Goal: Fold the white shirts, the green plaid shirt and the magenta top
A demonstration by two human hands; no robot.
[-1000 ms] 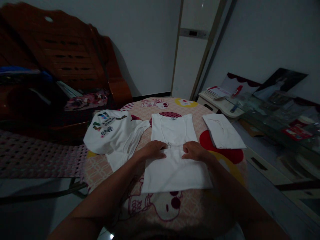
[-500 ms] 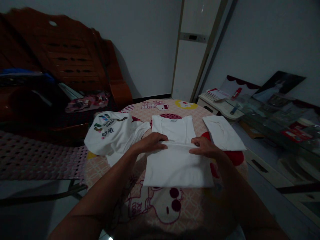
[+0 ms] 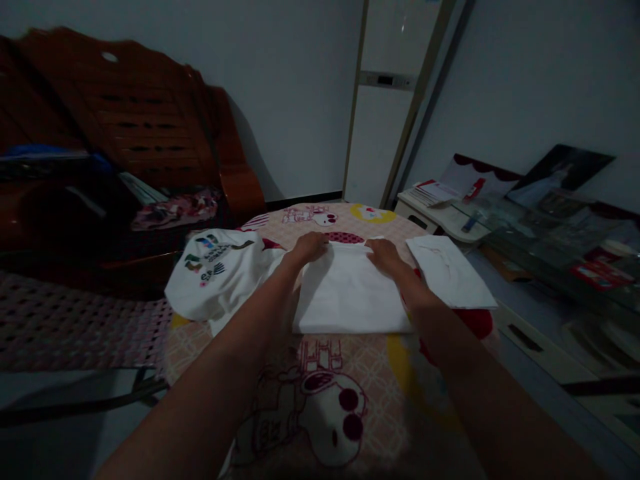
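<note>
Now the shirt (image 3: pixel 353 297), mid-frame, lies doubled: the near portion covers the neckline, leaving a shorter, apparently half-folded panel. Its near edge faces the frame bottom; its long axis runs left-right. Beyond, left hand (image 3: pixel 311 248) and right hand (image 3: pixel 384 256) pinch the far edge.

We look out from the person's head, facing forward and down along two bare forearms (image 3: pixel 225 373), near above the round, pink-patterned, cloth-covered tabletop (image 3: pixel 390 407). Our wide view centres around the folded white cloth garment (image 3: pixel 353 293) and reaches the pale grey wall (image 3: pixel 295 100) beyond.
</note>
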